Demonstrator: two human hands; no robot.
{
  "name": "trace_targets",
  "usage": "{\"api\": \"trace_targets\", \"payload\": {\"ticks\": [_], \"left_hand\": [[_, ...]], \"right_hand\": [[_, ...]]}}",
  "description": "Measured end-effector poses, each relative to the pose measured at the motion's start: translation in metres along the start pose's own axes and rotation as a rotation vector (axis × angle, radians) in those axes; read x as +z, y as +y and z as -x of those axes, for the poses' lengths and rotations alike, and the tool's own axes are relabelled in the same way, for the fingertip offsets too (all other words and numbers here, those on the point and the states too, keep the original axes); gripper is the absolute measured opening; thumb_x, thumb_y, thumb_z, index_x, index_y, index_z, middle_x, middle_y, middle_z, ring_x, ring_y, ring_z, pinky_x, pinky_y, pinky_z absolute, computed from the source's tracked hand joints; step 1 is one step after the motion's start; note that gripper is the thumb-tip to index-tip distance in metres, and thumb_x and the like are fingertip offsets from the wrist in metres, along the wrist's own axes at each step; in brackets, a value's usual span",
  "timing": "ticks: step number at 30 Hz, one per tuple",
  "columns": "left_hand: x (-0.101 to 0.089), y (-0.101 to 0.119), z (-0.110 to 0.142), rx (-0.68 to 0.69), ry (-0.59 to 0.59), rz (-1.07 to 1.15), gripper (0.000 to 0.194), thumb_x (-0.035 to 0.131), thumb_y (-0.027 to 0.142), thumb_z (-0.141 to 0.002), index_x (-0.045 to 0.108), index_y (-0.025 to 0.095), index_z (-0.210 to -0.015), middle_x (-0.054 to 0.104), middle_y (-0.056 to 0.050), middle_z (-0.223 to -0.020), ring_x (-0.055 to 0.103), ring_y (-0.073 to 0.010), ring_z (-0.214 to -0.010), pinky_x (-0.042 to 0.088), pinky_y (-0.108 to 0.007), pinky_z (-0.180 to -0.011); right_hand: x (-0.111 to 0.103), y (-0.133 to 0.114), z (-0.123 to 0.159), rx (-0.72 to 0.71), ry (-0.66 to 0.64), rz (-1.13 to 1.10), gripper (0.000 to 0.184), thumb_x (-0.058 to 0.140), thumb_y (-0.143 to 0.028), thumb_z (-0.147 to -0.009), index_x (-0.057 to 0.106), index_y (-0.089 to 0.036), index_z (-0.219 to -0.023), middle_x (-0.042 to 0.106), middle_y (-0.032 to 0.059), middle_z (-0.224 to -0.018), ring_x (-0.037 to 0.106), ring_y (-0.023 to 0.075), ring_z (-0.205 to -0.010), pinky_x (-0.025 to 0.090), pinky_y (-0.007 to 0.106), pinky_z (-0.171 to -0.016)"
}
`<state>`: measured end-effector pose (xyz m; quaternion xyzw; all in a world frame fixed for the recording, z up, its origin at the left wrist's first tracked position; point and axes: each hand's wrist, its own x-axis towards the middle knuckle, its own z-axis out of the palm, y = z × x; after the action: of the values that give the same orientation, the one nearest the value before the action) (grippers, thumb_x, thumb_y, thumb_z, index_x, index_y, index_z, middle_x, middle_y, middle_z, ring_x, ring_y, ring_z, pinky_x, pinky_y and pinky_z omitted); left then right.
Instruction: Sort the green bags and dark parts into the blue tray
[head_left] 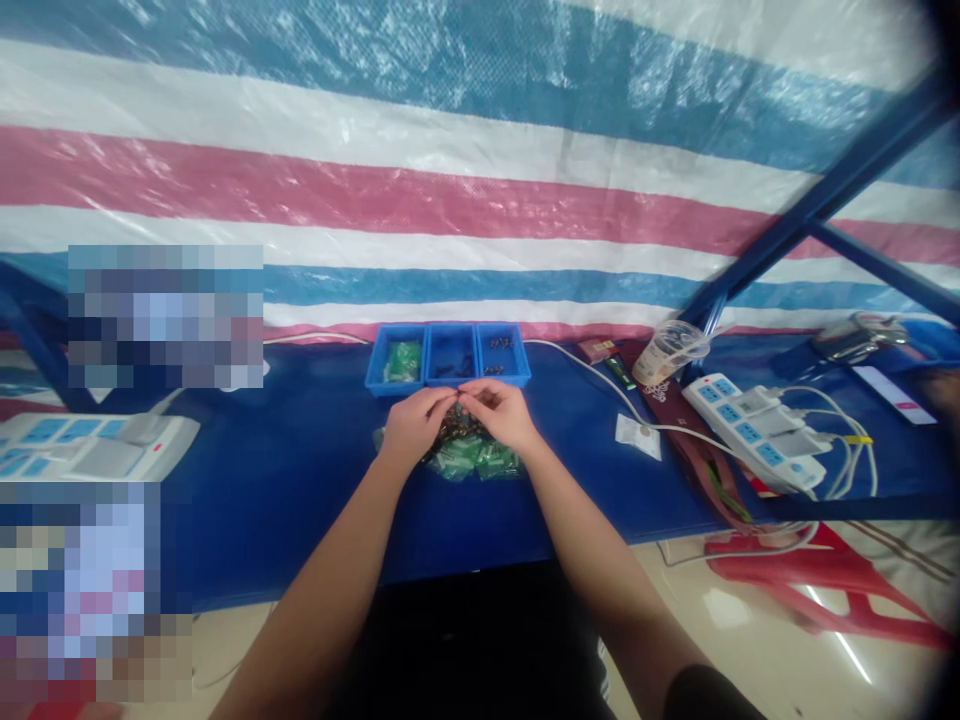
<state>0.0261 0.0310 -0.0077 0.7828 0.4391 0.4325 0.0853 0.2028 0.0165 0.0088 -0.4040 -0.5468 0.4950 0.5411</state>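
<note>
My left hand (417, 425) and my right hand (498, 408) meet above the middle of the blue table, fingertips pinched close together. Whatever lies between them is too small to make out. Beneath and just behind the fingers is a heap of small dark and brassy parts (455, 428). Green-and-clear plastic packets (469, 460) lie on the near side of that heap. Just beyond my hands stand three joined blue bins: the left bin (373, 372) holds green packets, the middle bin (452, 340) a few dark pieces, the right bin (517, 378) small metallic parts.
Power strips lie at the left (176, 440) and right (795, 470), with white cables across the table (285, 520). A plastic cup (660, 352), a brown strap or bag (679, 430), a small white packet (637, 437) and a phone (892, 395) are on the right. A red stool (847, 580) stands below.
</note>
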Motion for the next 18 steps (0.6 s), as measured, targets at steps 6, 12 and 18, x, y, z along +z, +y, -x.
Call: {"api": "trace_targets", "payload": {"ticks": [6,12,18], "left_hand": [[0.0009,0.0009,0.0015,-0.062,0.0,-0.011,0.022,0.058,0.035,-0.092,0.073,0.022,-0.101,0.076,-0.002,-0.093,0.071,-0.0141,-0.079,0.054,-0.023,-0.077],[0.0006,-0.0002,0.0016,-0.002,0.015,-0.003,0.023,0.055,0.034,-0.093,0.074,0.022,-0.099,0.076,-0.002,-0.096,0.072,-0.016,-0.084,0.056,-0.026,-0.081],[-0.0006,-0.0018,0.0019,0.018,0.002,-0.003,0.023,0.054,0.032,-0.094,0.074,0.023,-0.1,0.076,-0.003,-0.097,0.072,-0.0168,-0.086,0.055,-0.027,-0.079]], "right_hand": [[-0.0007,0.0012,-0.0009,0.011,0.011,-0.001,0.03,0.077,-0.043,-0.073,0.071,-0.02,-0.091,0.072,0.0032,-0.08,0.066,0.0153,-0.067,0.055,0.029,-0.064],[-0.0016,0.0004,-0.0009,0.01,-0.009,-0.014,0.031,0.076,-0.044,-0.074,0.071,-0.02,-0.092,0.072,0.0031,-0.08,0.066,0.015,-0.066,0.055,0.029,-0.064],[0.0007,-0.0004,0.0003,0.001,0.001,-0.002,0.028,0.076,-0.04,-0.074,0.071,-0.019,-0.092,0.07,0.0031,-0.079,0.065,0.014,-0.065,0.052,0.027,-0.059]]}}
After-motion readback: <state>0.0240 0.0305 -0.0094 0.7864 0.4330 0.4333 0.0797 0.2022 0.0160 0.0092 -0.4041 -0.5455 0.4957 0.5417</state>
